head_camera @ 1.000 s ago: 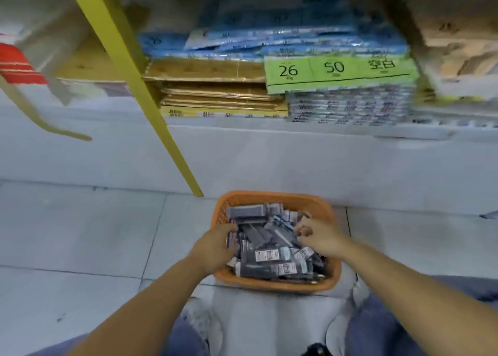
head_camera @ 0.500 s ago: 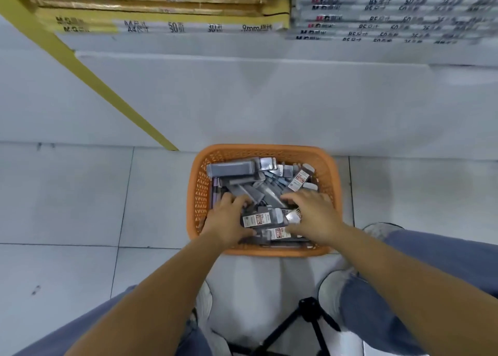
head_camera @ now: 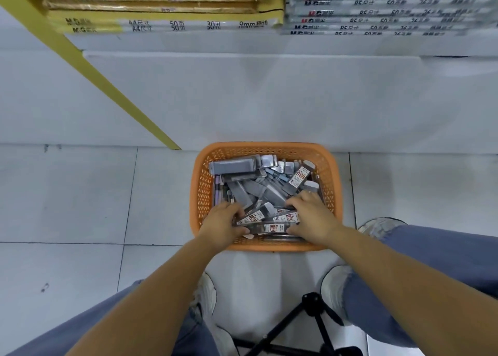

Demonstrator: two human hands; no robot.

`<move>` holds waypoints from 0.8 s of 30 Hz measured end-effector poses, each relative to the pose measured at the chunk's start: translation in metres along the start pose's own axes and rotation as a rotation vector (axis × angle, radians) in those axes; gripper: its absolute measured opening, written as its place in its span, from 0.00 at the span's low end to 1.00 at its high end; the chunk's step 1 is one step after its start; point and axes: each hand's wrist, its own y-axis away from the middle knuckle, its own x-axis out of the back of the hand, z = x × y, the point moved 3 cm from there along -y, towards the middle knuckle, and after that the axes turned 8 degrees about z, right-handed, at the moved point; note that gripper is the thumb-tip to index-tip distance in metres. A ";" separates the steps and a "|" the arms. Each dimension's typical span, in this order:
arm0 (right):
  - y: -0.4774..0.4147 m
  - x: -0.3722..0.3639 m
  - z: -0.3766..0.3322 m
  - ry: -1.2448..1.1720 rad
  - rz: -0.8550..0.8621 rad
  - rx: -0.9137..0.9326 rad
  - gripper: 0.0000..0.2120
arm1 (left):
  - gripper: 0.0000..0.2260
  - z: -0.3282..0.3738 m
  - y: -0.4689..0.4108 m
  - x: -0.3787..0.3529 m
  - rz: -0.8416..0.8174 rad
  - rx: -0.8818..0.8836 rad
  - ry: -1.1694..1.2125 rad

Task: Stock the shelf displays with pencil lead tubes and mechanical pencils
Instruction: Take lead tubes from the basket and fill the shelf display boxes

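An orange plastic basket [head_camera: 200,188] stands on the floor tiles against the shelf base. It is heaped with several grey lead tubes [head_camera: 237,167] and labelled tubes [head_camera: 297,177]. Both hands are down in its near half. My left hand [head_camera: 222,227] grips one end of a small bundle of labelled lead tubes [head_camera: 269,222], fingers curled over them. My right hand [head_camera: 312,219] grips the bundle's other end, thumb under it. A few pencils [head_camera: 217,194] lie along the basket's left wall.
The white shelf base [head_camera: 269,99] rises right behind the basket. Above it lie yellow paper packs [head_camera: 161,13] and grey paper packs [head_camera: 377,8]. A yellow bar [head_camera: 89,67] slants down to the floor at left. A black tripod [head_camera: 304,323] stands between my feet.
The view has tilted down from the shelf to the basket. Both hands pushed deeper into the tubes and closed round a bundle of labelled ones.
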 end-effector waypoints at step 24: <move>0.006 0.057 0.006 -1.023 0.079 -0.420 0.19 | 0.10 0.004 0.013 0.044 0.128 0.444 1.180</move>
